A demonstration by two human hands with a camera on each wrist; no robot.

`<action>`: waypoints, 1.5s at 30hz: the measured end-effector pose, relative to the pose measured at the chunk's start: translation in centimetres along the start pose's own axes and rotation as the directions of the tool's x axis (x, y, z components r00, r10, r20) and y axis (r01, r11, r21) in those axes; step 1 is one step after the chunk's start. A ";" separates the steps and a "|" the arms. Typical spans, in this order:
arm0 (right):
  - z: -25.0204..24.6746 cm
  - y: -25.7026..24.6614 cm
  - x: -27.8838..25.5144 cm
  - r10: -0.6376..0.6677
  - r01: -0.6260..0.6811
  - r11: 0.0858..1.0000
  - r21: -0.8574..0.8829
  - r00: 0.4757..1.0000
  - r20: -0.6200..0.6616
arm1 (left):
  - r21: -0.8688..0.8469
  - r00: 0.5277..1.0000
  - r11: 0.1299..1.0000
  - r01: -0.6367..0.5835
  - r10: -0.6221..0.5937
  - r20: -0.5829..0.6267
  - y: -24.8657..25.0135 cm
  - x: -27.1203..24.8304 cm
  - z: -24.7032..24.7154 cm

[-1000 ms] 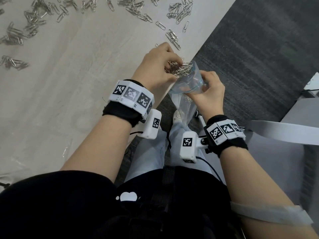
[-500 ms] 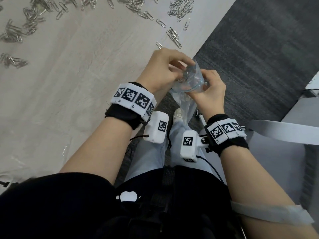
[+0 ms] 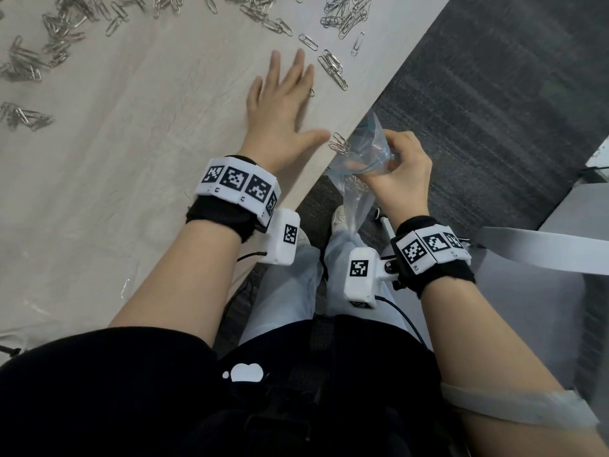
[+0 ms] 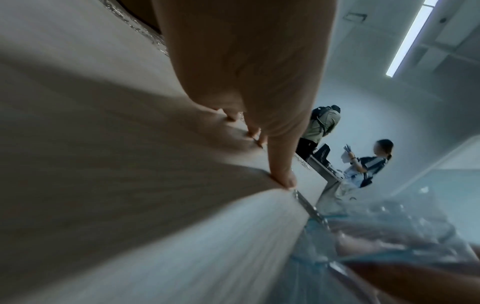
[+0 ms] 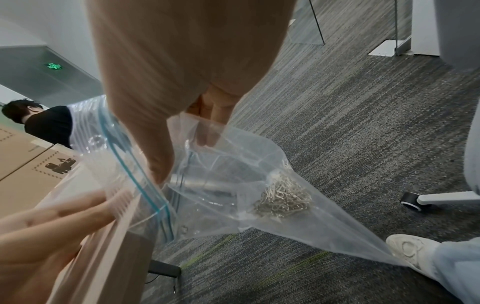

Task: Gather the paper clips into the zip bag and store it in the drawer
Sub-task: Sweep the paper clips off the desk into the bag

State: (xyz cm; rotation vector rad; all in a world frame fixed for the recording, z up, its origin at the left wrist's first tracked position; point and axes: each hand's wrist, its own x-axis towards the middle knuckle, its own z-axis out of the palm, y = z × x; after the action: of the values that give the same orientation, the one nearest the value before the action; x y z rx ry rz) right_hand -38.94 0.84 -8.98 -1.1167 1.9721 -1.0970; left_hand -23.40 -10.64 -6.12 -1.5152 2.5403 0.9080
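Most clips (image 3: 342, 14) are scattered on the far table (image 3: 131, 159), too many to be counted; 2 lie at its edge. 1 bag (image 5: 233, 185), part filled, is gripped at the mouth by the right hand (image 3: 398, 173) beside that edge. The left hand (image 3: 280, 103) is spread flat. Clips could be swept past the mouth onto the carpet (image 3: 494, 110).

Silver paper clips (image 3: 333, 65) lie on a pale beige wood-grain counter (image 3: 131, 143). The clear zip bag (image 5: 233, 185) has a teal seal stripe. The carpet (image 3: 494, 110) is dark grey, streaked.
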 end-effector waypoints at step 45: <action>-0.9 -0.1 0.5 0.052 -0.053 0.998 -0.020 0.997 -0.051 | -0.113 0.942 0.985 0.130 -0.158 -0.295 0.4 3.6 -0.9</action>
State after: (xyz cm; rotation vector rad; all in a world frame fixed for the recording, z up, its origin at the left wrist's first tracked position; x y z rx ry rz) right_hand -39.88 0.69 -8.50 -1.0517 2.0449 -1.0886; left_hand -25.42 -13.80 -6.40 -1.9794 2.5670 0.8410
